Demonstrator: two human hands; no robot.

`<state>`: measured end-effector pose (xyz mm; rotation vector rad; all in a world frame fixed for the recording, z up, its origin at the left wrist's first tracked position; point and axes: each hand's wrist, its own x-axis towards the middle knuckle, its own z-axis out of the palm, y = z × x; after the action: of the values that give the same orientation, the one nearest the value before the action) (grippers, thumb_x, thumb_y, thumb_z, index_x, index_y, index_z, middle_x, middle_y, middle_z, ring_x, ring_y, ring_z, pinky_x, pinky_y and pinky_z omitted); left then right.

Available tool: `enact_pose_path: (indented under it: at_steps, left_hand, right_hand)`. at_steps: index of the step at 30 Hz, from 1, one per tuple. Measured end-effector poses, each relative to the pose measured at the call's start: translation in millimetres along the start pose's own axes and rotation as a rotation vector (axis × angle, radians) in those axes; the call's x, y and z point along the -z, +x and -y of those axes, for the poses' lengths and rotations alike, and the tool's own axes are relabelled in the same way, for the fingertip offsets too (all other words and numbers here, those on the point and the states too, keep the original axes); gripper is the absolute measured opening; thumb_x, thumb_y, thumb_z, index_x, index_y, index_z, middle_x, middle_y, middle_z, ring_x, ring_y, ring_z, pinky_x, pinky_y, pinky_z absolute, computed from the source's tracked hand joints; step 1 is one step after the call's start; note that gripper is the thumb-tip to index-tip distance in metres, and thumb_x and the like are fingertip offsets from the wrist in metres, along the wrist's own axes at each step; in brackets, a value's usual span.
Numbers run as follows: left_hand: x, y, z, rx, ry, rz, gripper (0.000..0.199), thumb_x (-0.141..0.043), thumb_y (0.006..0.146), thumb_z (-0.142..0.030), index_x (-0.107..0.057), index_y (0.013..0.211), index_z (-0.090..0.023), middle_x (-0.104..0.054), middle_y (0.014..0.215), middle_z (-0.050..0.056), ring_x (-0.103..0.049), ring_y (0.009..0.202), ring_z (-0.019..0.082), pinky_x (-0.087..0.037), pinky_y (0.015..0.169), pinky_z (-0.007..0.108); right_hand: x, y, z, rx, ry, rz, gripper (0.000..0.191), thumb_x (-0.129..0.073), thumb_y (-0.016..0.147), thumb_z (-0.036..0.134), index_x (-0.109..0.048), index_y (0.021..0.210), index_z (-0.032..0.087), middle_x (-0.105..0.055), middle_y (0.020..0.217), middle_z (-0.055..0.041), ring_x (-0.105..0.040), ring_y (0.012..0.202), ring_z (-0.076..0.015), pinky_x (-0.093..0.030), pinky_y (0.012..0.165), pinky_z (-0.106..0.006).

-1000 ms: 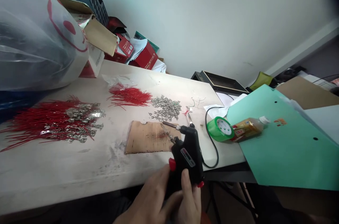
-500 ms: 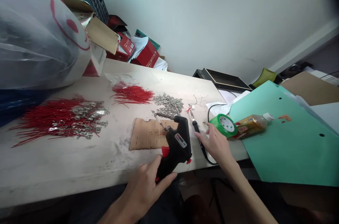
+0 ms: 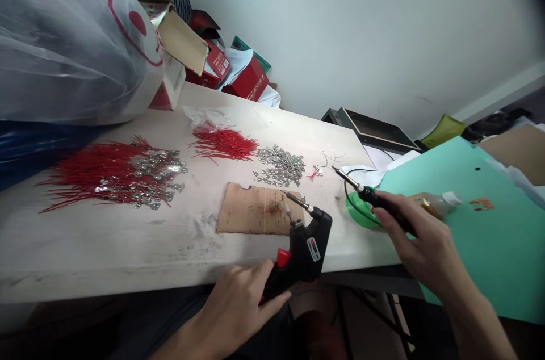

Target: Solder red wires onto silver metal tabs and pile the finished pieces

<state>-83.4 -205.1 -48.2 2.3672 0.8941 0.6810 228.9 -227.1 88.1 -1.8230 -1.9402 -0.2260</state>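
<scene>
Fingers of the left hand (image 3: 240, 303) are curled round the handle of a black gun-shaped tool (image 3: 310, 246) over the near edge of the tabletop (image 3: 128, 258), with its nozzle reaching above the dark-spotted cardboard (image 3: 238, 209). The grip sits well back from the metal nozzle, presumably because that end can be hot. Fingers of the right hand (image 3: 421, 229) grasp a soldering iron (image 3: 373, 197) by its dark handle, raised by the tabletop's right edge with the tip aimed toward the far edge; this pen-like hold likely gives fine aim and keeps skin off the metal. Below the iron is a green tape roll (image 3: 355, 213).

The cardboard lies near the front edge, probably to shield the surface. Between it and the far edge, loose metal tabs (image 3: 281, 167) are heaped beside a bundle of red wires (image 3: 230, 145), seemingly sorted for easy picking. Farther left, a larger pile (image 3: 110, 175) of red wires has tabs mostly facing right, perhaps aligned to limit tangling.
</scene>
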Motion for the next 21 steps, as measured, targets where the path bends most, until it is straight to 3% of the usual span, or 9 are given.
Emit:
enact_pose_path:
  at_steps: [4, 6, 14, 21]
  left_hand:
    - [-3.4, -1, 0, -0.057, 0.047, 0.016, 0.021, -0.068, 0.095, -0.033, -0.057, 0.107, -0.02, -0.069, 0.071, -0.002, -0.07, 0.058, 0.024, -0.046, 0.055, 0.032]
    - [-4.6, 0, 0, -0.056, 0.057, 0.024, 0.023, -0.068, 0.095, -0.032, -0.057, 0.11, -0.019, -0.07, 0.073, -0.001, -0.071, 0.06, 0.025, -0.047, 0.056, 0.032]
    - [-4.9, 1, -4, -0.071, 0.093, 0.014, 0.025, -0.074, 0.091, -0.029, -0.058, 0.108, -0.019, -0.069, 0.073, -0.002, -0.07, 0.058, 0.022, -0.047, 0.054, 0.032]
    - [-5.5, 1, -5, -0.08, 0.121, -0.041, 0.031, -0.081, 0.081, -0.02, -0.058, 0.102, -0.019, -0.068, 0.072, -0.004, -0.069, 0.055, 0.022, -0.047, 0.05, 0.032]
  right_hand:
    - [20, 13, 32, 0.341, -0.172, 0.031, 0.029, -0.066, 0.098, 0.027, -0.063, 0.127, 0.022, -0.072, 0.1, -0.0045, -0.069, 0.087, -0.0174, -0.048, 0.078, -0.028]
    - [21, 15, 40, 0.425, -0.212, 0.056, 0.029, -0.069, 0.096, 0.025, -0.063, 0.124, 0.02, -0.07, 0.094, -0.0039, -0.067, 0.08, -0.0161, -0.047, 0.077, -0.029]
    - [18, 25, 50, 0.475, -0.338, 0.113, 0.025, -0.069, 0.097, 0.028, -0.064, 0.121, 0.019, -0.066, 0.085, -0.0008, -0.06, 0.069, -0.0146, -0.042, 0.07, -0.032]
    - [18, 28, 53, 0.505, -0.332, 0.103, 0.024, -0.07, 0.097, 0.025, -0.065, 0.119, 0.019, -0.071, 0.092, -0.0022, -0.064, 0.073, -0.0161, -0.042, 0.068, -0.033]
